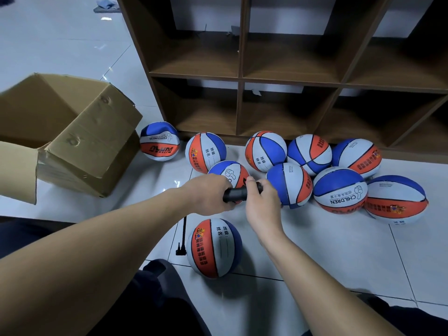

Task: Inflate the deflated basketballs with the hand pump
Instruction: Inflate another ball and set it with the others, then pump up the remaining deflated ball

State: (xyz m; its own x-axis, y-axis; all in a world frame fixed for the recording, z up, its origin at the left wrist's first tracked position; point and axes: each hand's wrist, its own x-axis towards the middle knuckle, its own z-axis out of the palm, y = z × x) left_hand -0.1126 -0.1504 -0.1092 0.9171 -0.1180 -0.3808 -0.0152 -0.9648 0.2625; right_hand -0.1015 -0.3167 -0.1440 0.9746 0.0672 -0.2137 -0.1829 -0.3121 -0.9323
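Basketballs [288,166] (red, white, blue) lie beyond both hands' grip on pump [235,194].

Black hand pump [234,194] held level, ten red-white-blue basketballs [340,189] on floor

Light: dim, cool, soft shadows.
Glare: small highlights on the glossy floor tiles [339,241].
Distortion: wide-angle bending of the shelf [242,76] edges.
Focus: slightly soft throughout.

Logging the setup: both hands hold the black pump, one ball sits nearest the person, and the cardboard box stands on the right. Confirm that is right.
One error: the head view shows the cardboard box on the left, not the right. The rest stands: left hand and right hand grip the black pump, and one ball lies nearest the person.
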